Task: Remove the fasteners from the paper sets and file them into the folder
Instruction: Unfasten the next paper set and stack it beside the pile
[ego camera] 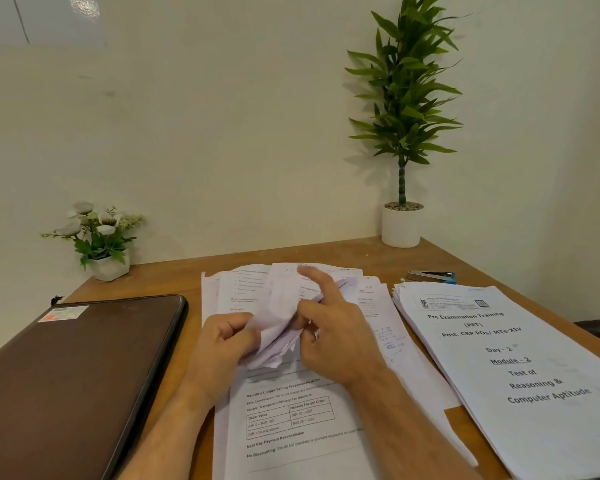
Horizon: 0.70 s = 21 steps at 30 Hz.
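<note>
1. Two hands work one crumpled paper set (280, 315) at mid-desk, lifted just above a loose spread of sheets (291, 417).
2. Left hand (222, 344): fingers curled, pinching the set's near corner. Right hand (333, 336): thumb and lower fingers pinch the same corner from the other side, index finger raised straight. Fastener itself too small to make out.
3. Judged step: picking out or working loose a staple at that corner; not yet free, as far as can be seen.
4. Right of the spread, a thick printed stack (520, 372) lies flat, untouched. Stapler (432, 276) rests beyond its far edge.
5. Left, the brown folder (73, 368) lies closed; no sheets visibly filed. Filing appears wholly ahead.
6. Desk (361, 252) backs onto a wall: small flower pot (110, 266) far left, tall plant (401, 225) far right.
</note>
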Available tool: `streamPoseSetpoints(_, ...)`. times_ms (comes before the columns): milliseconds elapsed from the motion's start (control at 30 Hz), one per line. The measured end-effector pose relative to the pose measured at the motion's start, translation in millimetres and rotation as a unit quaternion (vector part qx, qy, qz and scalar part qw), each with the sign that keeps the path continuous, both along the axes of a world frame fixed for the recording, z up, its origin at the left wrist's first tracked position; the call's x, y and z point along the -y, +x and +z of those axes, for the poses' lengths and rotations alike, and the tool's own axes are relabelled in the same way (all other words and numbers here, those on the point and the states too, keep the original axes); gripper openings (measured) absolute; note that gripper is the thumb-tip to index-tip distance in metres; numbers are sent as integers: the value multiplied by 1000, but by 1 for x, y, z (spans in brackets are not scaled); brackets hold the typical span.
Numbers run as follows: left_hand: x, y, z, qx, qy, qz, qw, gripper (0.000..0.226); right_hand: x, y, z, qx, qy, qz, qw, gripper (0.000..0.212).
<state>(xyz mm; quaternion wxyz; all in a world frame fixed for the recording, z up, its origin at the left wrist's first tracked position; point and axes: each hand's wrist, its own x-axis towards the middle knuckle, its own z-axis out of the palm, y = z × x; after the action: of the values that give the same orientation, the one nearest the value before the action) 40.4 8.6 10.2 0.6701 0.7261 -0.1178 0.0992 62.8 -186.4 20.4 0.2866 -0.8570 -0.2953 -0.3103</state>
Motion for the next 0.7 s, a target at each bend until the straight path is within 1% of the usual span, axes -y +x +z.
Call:
streamPoseSetpoints(33, 1, -1, 2, 4, 0, 3, 1000, 49, 1, 0, -1, -21, 1, 6, 1000, 12)
streamPoseSetpoints(67, 1, -1, 5, -10, -23, 13, 1000, 49, 2, 1, -2, -43, 7, 10, 999, 14)
streamPoseSetpoints(100, 1, 1, 9, -53, -64, 27, 996, 48, 4, 0, -3, -62, 13, 11, 998, 15)
streamPoseSetpoints(133, 0, 8, 11, -101, -88, 61, 989, 40, 6, 0, -5, -73, 17, 9, 997, 15)
streamPoseSetpoints(167, 0, 15, 16, -141, -79, 97, 982, 29, 7, 0, -5, -75, 22, 10, 997, 15)
streamPoseSetpoints(200, -1, 24, 21, -162, -40, 125, 978, 19, 8, -1, -4, -71, 26, 13, 997, 13)
streamPoseSetpoints(267, 0, 44, 34, -168, 34, 146, 974, 16, 8, -3, -2, -60, 30, 24, 997, 11)
streamPoseSetpoints(333, 2, 68, 38, -159, 104, 141, 972, 14, 7, -4, 0, -44, 31, 31, 998, 8)
streamPoseSetpoints(367, 5, 79, 40, -160, 128, 132, 970, 11, 6, -3, 0, -40, 29, 33, 998, 6)
streamPoseSetpoints(400, 10, 87, 41, -171, 135, 119, 969, 14, 5, -3, 0, -38, 27, 35, 998, 6)
streamPoseSetpoints(433, 16, 93, 44, -192, 144, 110, 964, 27, 4, -3, 0, -36, 27, 37, 998, 5)
streamPoseSetpoints(500, 25, 104, 43, -225, 176, 100, 953, 66, 3, -3, 0, -32, 28, 37, 998, 6)
streamPoseSetpoints(533, 29, 107, 42, -227, 177, 97, 953, 83, 3, -2, 0, -31, 28, 37, 998, 6)
streamPoseSetpoints(567, 30, 109, 39, -220, 160, 96, 958, 95, 3, -2, 1, -29, 29, 36, 999, 7)
streamPoseSetpoints(600, 30, 113, 33, -212, 136, 98, 963, 93, 3, -2, 1, -29, 29, 36, 999, 7)
streamPoseSetpoints(633, 30, 112, 30, -202, 115, 97, 968, 80, 5, -1, 1, -28, 28, 36, 999, 7)
streamPoseSetpoints(700, 28, 105, 22, -176, 100, 98, 974, 45, 7, -1, 2, -26, 23, 37, 999, 7)
